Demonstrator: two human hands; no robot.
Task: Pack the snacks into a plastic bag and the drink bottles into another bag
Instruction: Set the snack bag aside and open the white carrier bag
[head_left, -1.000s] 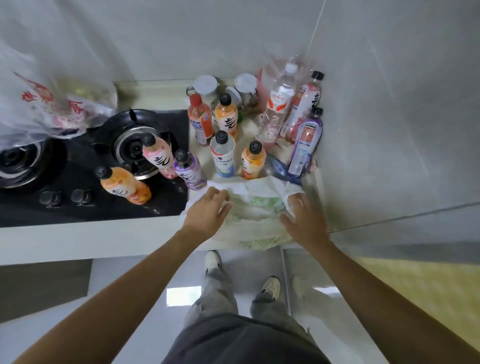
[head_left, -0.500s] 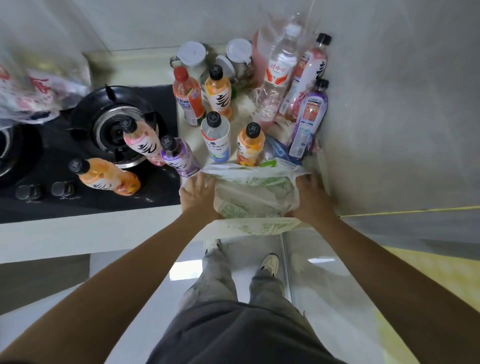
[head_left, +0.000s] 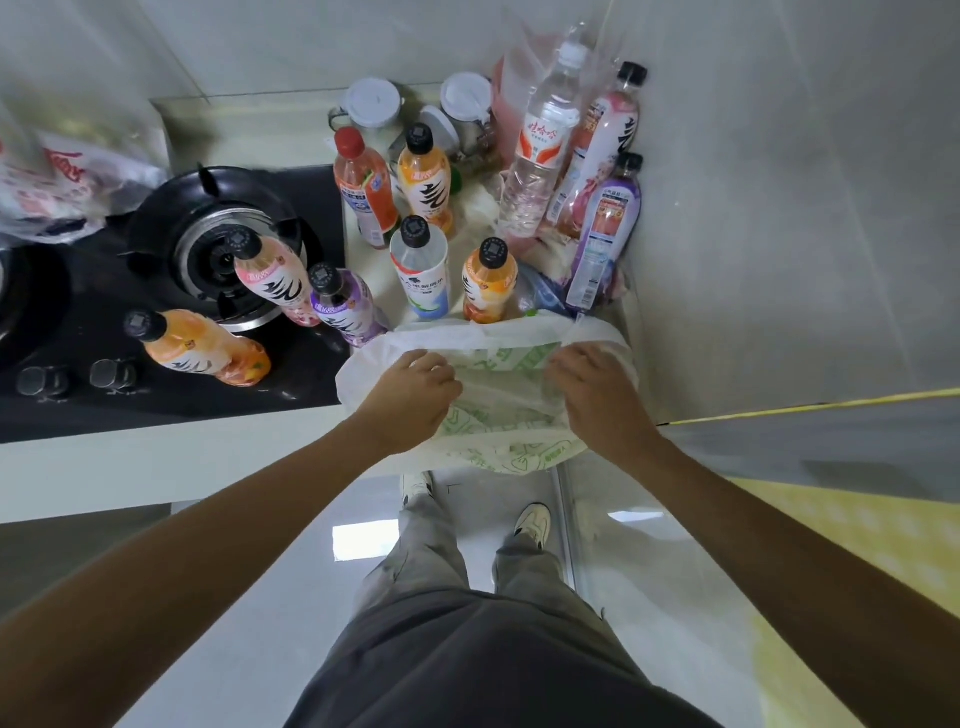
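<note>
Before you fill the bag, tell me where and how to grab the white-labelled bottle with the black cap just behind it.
Grip the white-labelled bottle round its neck and shoulder, below the cap, coming straight down from above. It stands upright, and the purple bottle and orange bottle crowd its sides, so the body is harder to reach. Both the left hand and right hand now hold the plastic bag.

Not much readable tbh: red Chinese brand lettering on the clear water bottle (head_left: 540, 161) at 1 o'clock; the other bottle labels are too blurry.
</note>
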